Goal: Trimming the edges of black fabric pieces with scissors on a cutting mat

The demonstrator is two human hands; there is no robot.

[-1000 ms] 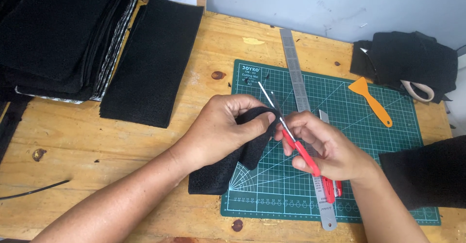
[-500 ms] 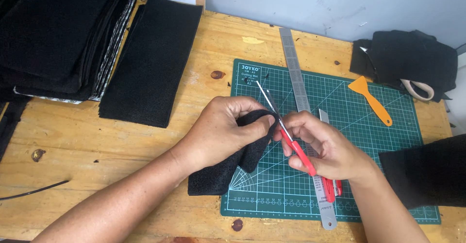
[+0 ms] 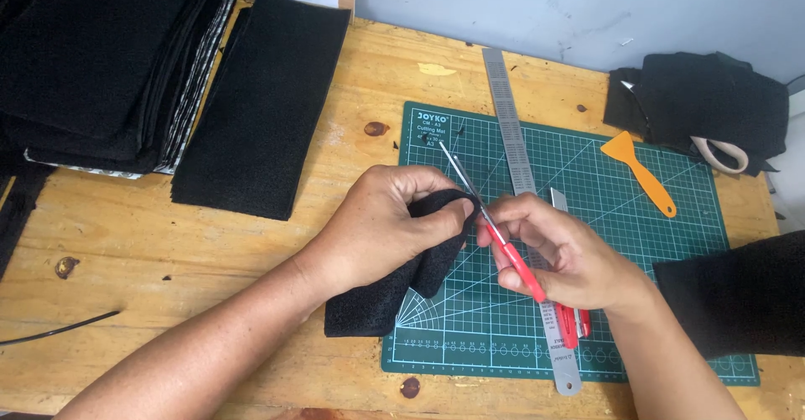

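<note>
**Hands working black fabric with red-handled scissors over a cutting mat**

A person is holding a folded piece of black fabric (image 3: pixel 394 290) above the left edge of a green cutting mat (image 3: pixel 604 244) lying on a knotty wooden table (image 3: pixel 134 244). The left hand (image 3: pixel 381 223) is curling closed around the fabric's upper fold, thumb and fingers pinching it; the fuzzy, matte cloth is hanging down from the grip and draping over the mat's left border onto the wood. The right hand (image 3: pixel 558 252) is gripping a pair of scissors (image 3: pixel 503 235), fingers closed around the red handles, while the slim metal blades are pointing up and to the left across the mat, right at the pinched fold. Whether the blades are parted cannot be made out.

Across the mat's gridded surface a long steel ruler (image 3: pixel 511 127) is running from beyond the top edge toward the bottom, partly hidden beneath the right hand. An orange plastic scraper (image 3: pixel 641 173) is lying on the mat's upper right part. Left of the mat, a flat rectangular black fabric panel (image 3: pixel 260 101) is resting on the wood, and beyond it a tall stack of black sheets (image 3: pixel 92 59) is sitting. Beyond the mat's upper right corner a crumpled black cloth heap (image 3: pixel 704 106) is lying.
</note>
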